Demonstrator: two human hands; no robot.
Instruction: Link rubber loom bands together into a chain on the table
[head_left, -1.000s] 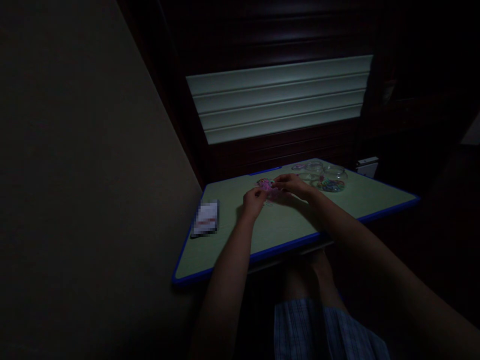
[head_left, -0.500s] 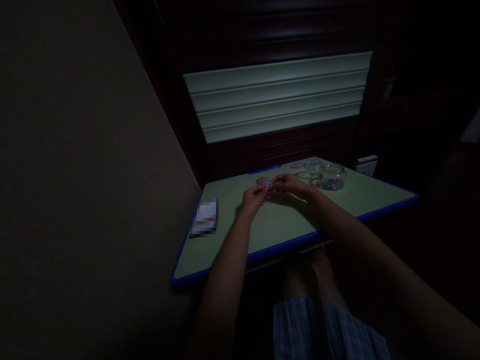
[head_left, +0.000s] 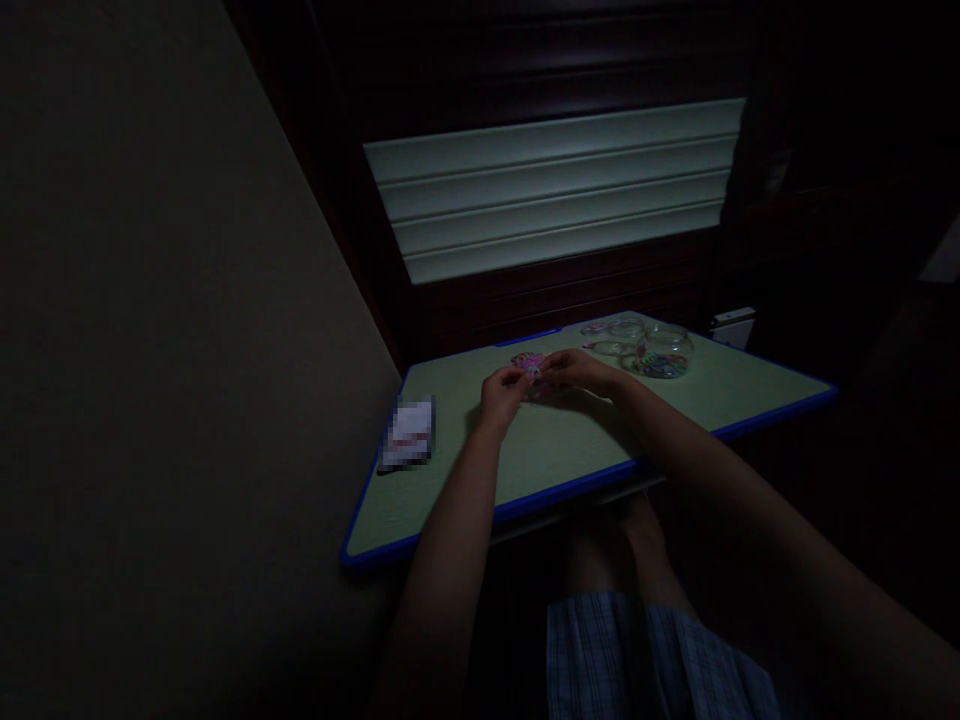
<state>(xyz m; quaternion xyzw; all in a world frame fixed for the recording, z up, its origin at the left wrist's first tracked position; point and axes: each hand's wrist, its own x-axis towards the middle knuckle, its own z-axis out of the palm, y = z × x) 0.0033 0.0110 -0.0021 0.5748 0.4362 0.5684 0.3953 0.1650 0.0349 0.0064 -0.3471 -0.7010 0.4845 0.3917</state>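
Observation:
Both hands meet over the far middle of the table, with a small pink piece (head_left: 533,374) showing pale green spots between their fingertips. My left hand (head_left: 501,396) pinches it from the left, and my right hand (head_left: 579,370) has its fingers closed at the right side. Dim light hides what kind of thing it is. Just behind the fingers lies a pile of small pink and multicoloured pieces (head_left: 523,358). Right of my right hand stands a clear round jar (head_left: 679,346), its bottom filled with colourful ring-like or curved pieces.
The pale green table (head_left: 450,510) has a blue rim. Near its left edge lies a blurred white packet or booklet (head_left: 409,432). A clear round lid or container (head_left: 626,328) and a clear, spoon-like piece (head_left: 606,348) are beside the jar. A wall (head_left: 300,400) borders the left side.
The fingers have shifted slightly around the pink piece, which stays between them. The right fingertips have lowered a little. The jar and white packet remain in place on the table.

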